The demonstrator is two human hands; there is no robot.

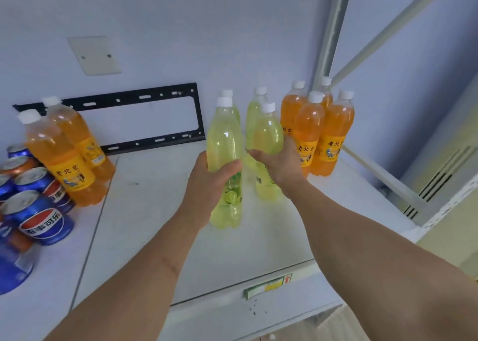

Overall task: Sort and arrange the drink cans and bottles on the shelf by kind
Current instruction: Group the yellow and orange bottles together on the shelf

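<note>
My left hand [210, 178] grips a lime-green bottle [224, 144] around its middle, upright on the white shelf [160, 211]. My right hand [278, 163] wraps around a second lime-green bottle [267, 134] just to the right. Two more green bottles [254, 108] stand behind them. Several orange bottles [309, 126] cluster at the right by the shelf post. Two other orange bottles [60, 157] stand at the left, next to blue and orange cans [36, 216].
A black metal bracket [144, 118] leans against the back wall. A grey upright post [328, 43] bounds the shelf at the right. A price tag [269, 286] sits on the shelf's front edge. A blue bottle [13, 268] lies at the far left.
</note>
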